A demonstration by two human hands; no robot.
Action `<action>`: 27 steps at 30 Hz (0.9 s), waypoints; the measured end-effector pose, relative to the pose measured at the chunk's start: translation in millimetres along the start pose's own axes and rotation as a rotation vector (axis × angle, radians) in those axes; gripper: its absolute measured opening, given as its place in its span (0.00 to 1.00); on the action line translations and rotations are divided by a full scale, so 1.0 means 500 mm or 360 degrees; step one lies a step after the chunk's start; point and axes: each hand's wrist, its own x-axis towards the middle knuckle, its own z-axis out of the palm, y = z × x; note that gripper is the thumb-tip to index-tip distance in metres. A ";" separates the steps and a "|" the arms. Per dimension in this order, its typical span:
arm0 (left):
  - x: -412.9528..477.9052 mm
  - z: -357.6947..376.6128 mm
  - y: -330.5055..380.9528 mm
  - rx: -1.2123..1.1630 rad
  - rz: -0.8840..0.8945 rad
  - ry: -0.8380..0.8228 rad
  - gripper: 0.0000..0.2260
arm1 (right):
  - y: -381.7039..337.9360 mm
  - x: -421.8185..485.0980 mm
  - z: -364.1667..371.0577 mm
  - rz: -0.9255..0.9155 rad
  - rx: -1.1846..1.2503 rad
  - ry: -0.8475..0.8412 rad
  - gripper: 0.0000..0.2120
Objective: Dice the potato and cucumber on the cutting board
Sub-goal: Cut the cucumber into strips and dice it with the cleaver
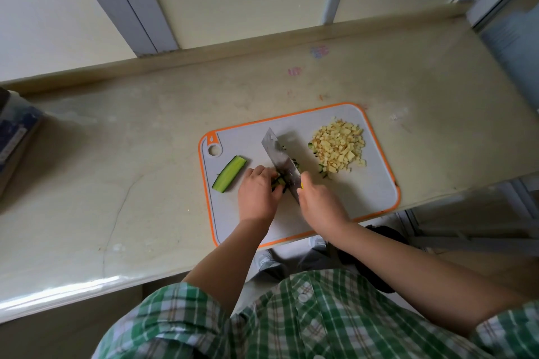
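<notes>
On my feed a grey plastic cutting board with an orange rim (364, 201) lies on the pale stone bench (116, 169), its near long edge right at the bench front. The left hand (258, 194) sits near the board's middle, fingers curled down onto a small bundle of dark-green cucumber strips (280, 181). The hand covers most of the bundle, so I cannot count the strips or see the fingertips. The right hand (320, 204) is wrapped round the handle of a broad steel cleaver (278, 159). Only a sliver of yellow handle shows above the knuckles, and the rest is hidden in the fist. The blade stands just beside the bundle on its right, tip pointing away from me. It is smeared with blur, and I cannot tell whether its edge touches the board. 1 long halved cucumber piece (229, 173) lies apart at the board's left end, cut face up, below the hanging hole. A heap of pale yellow diced potato (339, 148) sits at the far right of the board. A few tiny green cucumber dice (320, 168) lie between that heap and the blade, too small to count. At the left edge a blue-and-white box (14, 140) is cut off by the frame. A green plaid shirt (320, 315) fills the bottom.
</notes>
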 end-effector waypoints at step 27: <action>-0.002 -0.006 -0.011 0.0045 -0.0037 0.0015 0.07 | -0.007 0.000 0.006 0.0031 0.0065 -0.0039 0.14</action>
